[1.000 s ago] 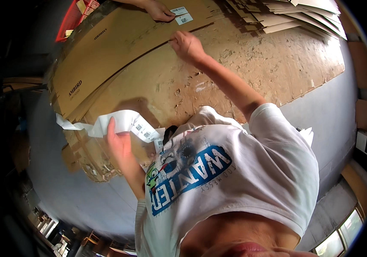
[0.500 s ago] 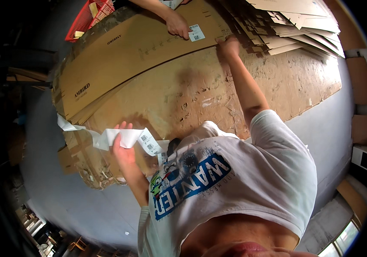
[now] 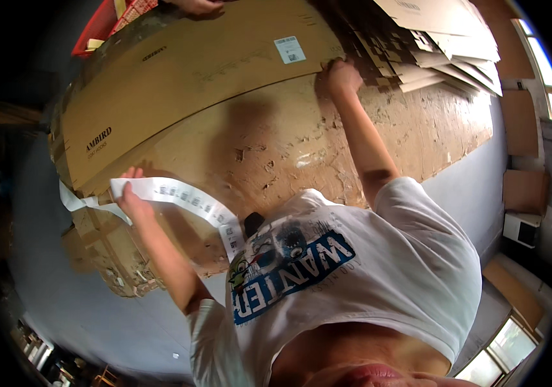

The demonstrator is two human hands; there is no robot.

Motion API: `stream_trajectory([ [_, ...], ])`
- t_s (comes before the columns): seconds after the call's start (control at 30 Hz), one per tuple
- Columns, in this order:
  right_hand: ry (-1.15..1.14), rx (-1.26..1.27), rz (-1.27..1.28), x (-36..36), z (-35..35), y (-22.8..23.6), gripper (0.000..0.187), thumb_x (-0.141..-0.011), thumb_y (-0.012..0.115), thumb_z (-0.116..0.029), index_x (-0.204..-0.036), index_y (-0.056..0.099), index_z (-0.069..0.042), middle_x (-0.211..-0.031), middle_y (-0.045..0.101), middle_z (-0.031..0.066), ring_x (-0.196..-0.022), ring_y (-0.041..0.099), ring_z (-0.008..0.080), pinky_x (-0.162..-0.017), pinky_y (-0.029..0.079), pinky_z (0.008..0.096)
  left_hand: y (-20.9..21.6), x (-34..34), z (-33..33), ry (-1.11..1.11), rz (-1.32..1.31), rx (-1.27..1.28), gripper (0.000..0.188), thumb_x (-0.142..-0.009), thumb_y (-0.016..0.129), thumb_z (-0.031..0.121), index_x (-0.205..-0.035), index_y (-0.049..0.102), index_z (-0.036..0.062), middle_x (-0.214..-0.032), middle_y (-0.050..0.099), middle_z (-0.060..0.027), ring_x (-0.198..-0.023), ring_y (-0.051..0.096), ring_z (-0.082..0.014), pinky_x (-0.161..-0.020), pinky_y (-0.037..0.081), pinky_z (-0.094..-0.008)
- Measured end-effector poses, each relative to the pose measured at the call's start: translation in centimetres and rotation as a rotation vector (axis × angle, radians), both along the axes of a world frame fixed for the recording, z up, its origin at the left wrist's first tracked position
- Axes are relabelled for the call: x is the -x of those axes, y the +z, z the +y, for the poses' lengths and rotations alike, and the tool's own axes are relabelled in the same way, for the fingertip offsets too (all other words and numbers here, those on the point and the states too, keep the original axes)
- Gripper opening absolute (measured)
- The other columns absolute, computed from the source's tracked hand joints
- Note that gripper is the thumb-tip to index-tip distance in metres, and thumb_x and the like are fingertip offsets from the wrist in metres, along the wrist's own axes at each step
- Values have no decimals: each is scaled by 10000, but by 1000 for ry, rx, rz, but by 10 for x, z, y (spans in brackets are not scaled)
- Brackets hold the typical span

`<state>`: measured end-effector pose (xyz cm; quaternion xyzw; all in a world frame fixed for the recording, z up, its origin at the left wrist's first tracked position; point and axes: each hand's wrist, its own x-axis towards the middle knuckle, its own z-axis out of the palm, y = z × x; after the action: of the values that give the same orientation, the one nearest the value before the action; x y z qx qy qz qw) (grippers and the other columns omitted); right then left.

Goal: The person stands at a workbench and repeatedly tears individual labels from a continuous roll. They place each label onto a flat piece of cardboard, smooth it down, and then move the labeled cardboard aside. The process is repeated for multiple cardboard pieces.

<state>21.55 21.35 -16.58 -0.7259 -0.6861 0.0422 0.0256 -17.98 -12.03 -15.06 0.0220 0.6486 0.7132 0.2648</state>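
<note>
Shifted rightward, right hand (image 3: 342, 76) grips the cardboard sheet (image 3: 192, 77) edge; left hand (image 3: 133, 201) clasps a label strip (image 3: 186, 197).

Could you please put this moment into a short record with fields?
Left hand: holds a long white label strip.
Right hand: grips the edge of the flat cardboard sheet.
Sheet: bears a white sticker.
Worktop: worn, chipped board.
Behind: stack of flat cardboard, red crate, another person's hand.

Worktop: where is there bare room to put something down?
Bare worktop lies between the flat carton sheet, the right hand and the label strip in the left hand. Crowded upper right: stacked cardboard.
</note>
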Motion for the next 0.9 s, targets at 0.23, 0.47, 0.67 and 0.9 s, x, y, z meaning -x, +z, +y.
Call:
stream_trajectory([
  [0.23, -58, -108, 227, 8, 1, -36, 347, -756, 648, -381, -894, 638, -63, -856, 610, 179, -860, 612, 386, -720, 500, 450, -45, 237, -14, -37, 921, 1182, 371, -797, 413, 198, -936, 562, -113, -1061, 538, -323, -903, 547, -458, -792, 427, -514],
  [0.47, -315, -72, 1539, 10, -23, 8, 228, -793, 675, -179, -694, 550, -16, -632, 580, 62, -567, 606, 134, -468, 479, 270, -37, 221, 18, -304, 1153, 1402, 302, -790, 442, 175, -828, 615, -70, -910, 604, -285, -857, 596, -419, -720, 482, -496],
  [0.67, 18, -175, 784, 26, -6, 57, 223, -800, 659, -171, -726, 530, -5, -587, 557, 83, -495, 532, 111, -463, 468, 278, -71, 295, -51, -61, 1217, 1201, 271, -754, 527, 184, -727, 641, -60, -788, 621, -270, -796, 605, -415, -721, 467, -491],
  [0.9, -171, 96, 953, -73, -14, -42, 136, -791, 681, -115, -735, 584, -37, -634, 621, 110, -403, 530, 130, -298, 387, 259, -29, 283, -8, -255, 1285, 1401, 241, -769, 486, 201, -675, 659, 62, -780, 653, -161, -745, 642, -317, -699, 506, -436],
])
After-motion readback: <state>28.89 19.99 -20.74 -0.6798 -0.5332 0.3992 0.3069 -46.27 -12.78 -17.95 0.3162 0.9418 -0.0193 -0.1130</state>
